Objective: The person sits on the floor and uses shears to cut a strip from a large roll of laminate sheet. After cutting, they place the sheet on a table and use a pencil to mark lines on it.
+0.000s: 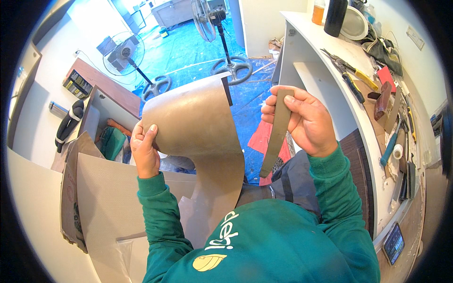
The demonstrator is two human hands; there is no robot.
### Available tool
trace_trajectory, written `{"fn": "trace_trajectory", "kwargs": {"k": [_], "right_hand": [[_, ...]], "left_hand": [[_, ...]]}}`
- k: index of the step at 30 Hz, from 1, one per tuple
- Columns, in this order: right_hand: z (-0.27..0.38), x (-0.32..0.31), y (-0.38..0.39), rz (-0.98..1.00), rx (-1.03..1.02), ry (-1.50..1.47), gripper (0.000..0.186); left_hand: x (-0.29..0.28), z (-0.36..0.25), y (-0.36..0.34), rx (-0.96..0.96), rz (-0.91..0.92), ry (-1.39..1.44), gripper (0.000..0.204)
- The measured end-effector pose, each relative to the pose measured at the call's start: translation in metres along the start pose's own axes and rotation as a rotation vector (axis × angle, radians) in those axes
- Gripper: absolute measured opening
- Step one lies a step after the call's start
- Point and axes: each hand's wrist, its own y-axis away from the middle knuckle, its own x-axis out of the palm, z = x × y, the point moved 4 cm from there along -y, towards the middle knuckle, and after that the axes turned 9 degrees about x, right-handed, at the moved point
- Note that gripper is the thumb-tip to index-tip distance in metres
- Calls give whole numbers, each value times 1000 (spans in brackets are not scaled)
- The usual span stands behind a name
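My left hand (145,150) grips the left edge of a large tan leather-like sheet (188,113), thumb on top and fingers mostly hidden behind it. The sheet curves over and hangs down toward my lap, with a narrow dark piece (227,94) along its upper right edge. My right hand (306,120), to the right of the sheet, holds a narrow olive-brown strip (274,137) near its top end, thumb pressed on it. The strip slants downward, its lower end near my dark trousers (288,193).
A counter (362,141) with pliers, hammers and bottles runs along my right, a phone (392,243) near its front. Two pedestal fans (218,28) stand ahead on blue floor sheeting (170,56). An open cabinet (96,101) and large board sheets (113,198) are at my left. Red pieces (259,141) lie below.
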Motion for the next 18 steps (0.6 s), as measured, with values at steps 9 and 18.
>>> {"fn": "trace_trajectory", "kwargs": {"k": [9,18], "right_hand": [[20,-8,1,-141,-318,846,27],[34,-19,-1,-289,-156,794,30]], "left_hand": [[3,2,2,133,-106,-106,50],[-33,21,-3,114,-193,-128,35]]}}
